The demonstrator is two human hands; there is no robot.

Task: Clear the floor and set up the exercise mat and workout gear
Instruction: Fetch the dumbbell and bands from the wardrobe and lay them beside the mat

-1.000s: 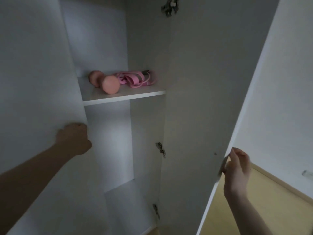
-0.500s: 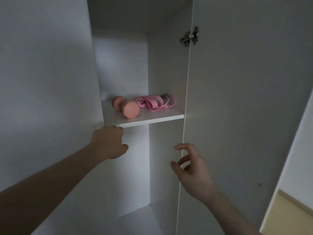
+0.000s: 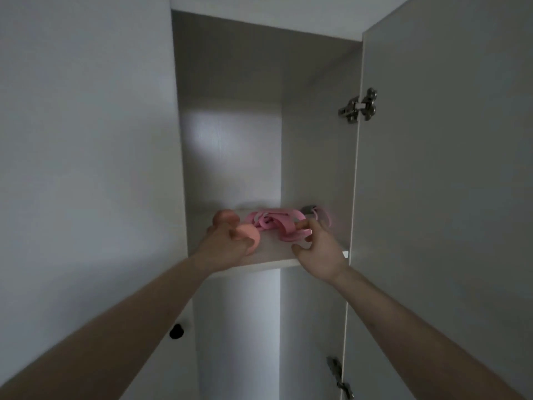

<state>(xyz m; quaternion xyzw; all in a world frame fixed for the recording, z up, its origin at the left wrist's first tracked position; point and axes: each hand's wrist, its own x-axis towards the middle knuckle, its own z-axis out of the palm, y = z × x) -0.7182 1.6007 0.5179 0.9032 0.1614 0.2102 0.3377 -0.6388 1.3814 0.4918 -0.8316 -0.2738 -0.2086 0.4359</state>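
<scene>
A pink dumbbell (image 3: pixel 250 236) lies on the white cupboard shelf (image 3: pixel 271 255), and my left hand (image 3: pixel 225 246) is wrapped around its middle. Beside it on the right lies a tangle of pink resistance bands (image 3: pixel 277 223) with a grey clip at the far end. My right hand (image 3: pixel 318 249) reaches over the shelf edge with its fingers apart, fingertips touching the front loop of the bands.
The cupboard's right door (image 3: pixel 444 197) stands open with a metal hinge (image 3: pixel 359 106) near its top. The closed left door (image 3: pixel 86 168) carries a black knob (image 3: pixel 176 331). Below the shelf the compartment is bare.
Both hands rose from the door edges to the shelf. My left hand closed around the dumbbell and my right hand came onto the bands. The view tilted upward.
</scene>
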